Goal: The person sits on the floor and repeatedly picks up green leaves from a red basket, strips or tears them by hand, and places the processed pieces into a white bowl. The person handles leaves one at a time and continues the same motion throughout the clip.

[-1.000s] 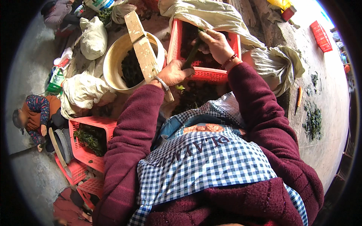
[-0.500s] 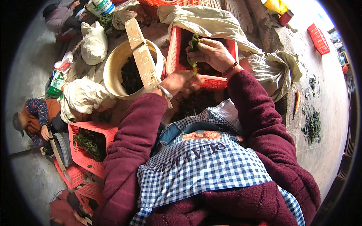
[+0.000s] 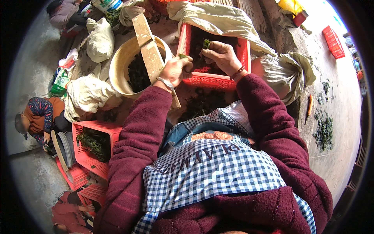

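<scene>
My right hand (image 3: 223,57) is above a red plastic crate (image 3: 214,82), its fingers pinching a bunched piece of dark green leafy seaweed (image 3: 206,44). Just left of the crate, my left hand (image 3: 177,71) is closed, and a small bit of green (image 3: 182,56) shows at its fingertips. The two hands are apart. Inside the crate, in shadow, lies dark material that I cannot make out clearly. A cream bucket (image 3: 115,70) holding dark green leaves stands beside my left hand, with a worn wooden board (image 3: 146,43) lying across its rim.
Cloth sacks (image 3: 100,41) stand at the left, and a tied sack (image 3: 274,74) lies right of the crate. A tilted red crate (image 3: 97,167) holds greens at lower left. Several people sit working along the left. An orange-handled tool (image 3: 310,105) and scattered leaves (image 3: 323,130) lie at right.
My hands have drawn apart, the left moving left and closing. The long green strip that hung between them is now a short bunch in my right hand, with a green bit in the left.
</scene>
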Demonstrator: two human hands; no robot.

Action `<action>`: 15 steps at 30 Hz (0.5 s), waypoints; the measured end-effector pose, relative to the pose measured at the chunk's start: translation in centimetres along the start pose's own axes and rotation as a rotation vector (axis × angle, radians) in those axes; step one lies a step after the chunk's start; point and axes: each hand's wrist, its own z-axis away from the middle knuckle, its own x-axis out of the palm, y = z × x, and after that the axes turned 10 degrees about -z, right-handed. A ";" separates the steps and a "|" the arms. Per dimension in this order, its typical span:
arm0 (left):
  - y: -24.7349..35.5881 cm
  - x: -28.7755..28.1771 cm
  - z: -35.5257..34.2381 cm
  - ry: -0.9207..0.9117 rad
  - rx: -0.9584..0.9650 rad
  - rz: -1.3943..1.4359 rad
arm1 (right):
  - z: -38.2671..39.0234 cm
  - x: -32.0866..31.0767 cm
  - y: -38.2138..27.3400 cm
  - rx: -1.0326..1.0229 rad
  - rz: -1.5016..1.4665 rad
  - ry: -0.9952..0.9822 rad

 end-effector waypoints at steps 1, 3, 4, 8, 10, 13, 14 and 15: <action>0.0 0.7 0.4 -0.020 -0.012 -0.146 | 0.0 0.3 0.5 -0.149 0.161 -0.031; 0.3 1.6 1.1 -0.131 -0.017 -0.406 | 0.4 1.2 1.7 -0.131 0.159 -0.055; 0.4 1.8 1.4 -0.141 -0.004 -0.479 | 0.9 1.7 2.3 -0.065 -0.018 -0.092; 0.6 1.9 1.9 -0.138 0.082 -0.670 | 1.0 2.0 3.0 -0.135 0.382 -0.127; 0.5 1.8 1.9 -0.043 0.199 -0.902 | 0.8 2.0 2.9 -0.198 0.607 -0.120; 0.4 1.9 2.0 0.259 0.485 -1.111 | 0.6 1.8 2.7 0.060 0.577 -0.049; 0.5 1.9 2.1 0.366 0.445 -1.194 | 0.6 1.8 2.6 0.240 0.500 -0.032; 0.5 1.9 2.2 0.393 0.423 -1.231 | 0.5 1.7 2.6 0.285 0.432 -0.002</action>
